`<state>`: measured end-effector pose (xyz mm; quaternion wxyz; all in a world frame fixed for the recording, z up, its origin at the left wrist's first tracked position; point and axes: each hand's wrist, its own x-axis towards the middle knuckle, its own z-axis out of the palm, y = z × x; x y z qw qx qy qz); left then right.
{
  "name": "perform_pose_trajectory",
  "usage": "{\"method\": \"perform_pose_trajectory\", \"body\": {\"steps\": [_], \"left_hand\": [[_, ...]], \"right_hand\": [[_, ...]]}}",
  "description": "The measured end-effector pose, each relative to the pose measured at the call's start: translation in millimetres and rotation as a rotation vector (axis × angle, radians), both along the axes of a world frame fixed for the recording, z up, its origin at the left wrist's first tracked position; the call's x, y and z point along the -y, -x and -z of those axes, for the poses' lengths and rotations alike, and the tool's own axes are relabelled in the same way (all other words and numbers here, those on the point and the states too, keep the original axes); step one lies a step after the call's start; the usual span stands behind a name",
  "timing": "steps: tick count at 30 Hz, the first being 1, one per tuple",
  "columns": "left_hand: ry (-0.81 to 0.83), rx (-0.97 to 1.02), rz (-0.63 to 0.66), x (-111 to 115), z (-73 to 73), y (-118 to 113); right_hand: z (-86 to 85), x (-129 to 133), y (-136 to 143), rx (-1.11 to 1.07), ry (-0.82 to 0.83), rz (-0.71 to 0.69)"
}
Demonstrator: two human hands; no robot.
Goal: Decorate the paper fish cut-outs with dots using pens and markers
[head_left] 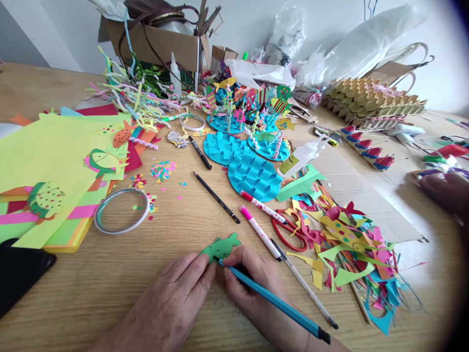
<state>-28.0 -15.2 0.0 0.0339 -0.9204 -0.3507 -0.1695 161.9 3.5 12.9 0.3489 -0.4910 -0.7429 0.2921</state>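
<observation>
A green paper fish (223,248) with small dark dots lies at the front middle of the table. My left hand (172,298) holds it down from the left, fingers closed at its edge. In a writing grip, my right hand (252,283) has a blue felt-tip pen (274,300), its tip at the fish's lower edge. The pen's dark rear end slants down to the right. Close by lie a pink marker (260,232), a red marker (264,207), a clear-barrelled pen (306,283), a black pencil (216,197) and red-handled scissors (289,233).
Coloured paper sheets (44,142) lie left, near a tape roll (95,222). Blue woven paper discs (254,177), a glue bottle (298,157) and decorated fish stand behind. Paper scraps (348,244) are heaped right. Another person's hand (445,193) shows at the right edge.
</observation>
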Motion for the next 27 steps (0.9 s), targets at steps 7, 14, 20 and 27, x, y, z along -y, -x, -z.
{"method": "perform_pose_trajectory", "body": {"steps": [7, 14, 20, 27], "left_hand": [[0.010, 0.013, 0.009, 0.2, -1.9, 1.7], [-0.016, 0.021, 0.006, 0.5, -0.5, 0.4], [0.013, 0.023, -0.009, 0.1, -2.8, 0.7], [0.004, 0.031, -0.011, 1.1, 2.7, 1.1]], "right_hand": [[-0.9, 0.9, -1.1, 0.006, -0.028, -0.008], [0.8, 0.4, -1.1, 0.001, -0.027, -0.008], [1.2, 1.4, -0.3, -0.009, -0.050, 0.001], [-0.2, 0.4, -0.9, -0.012, -0.042, -0.010]]}}
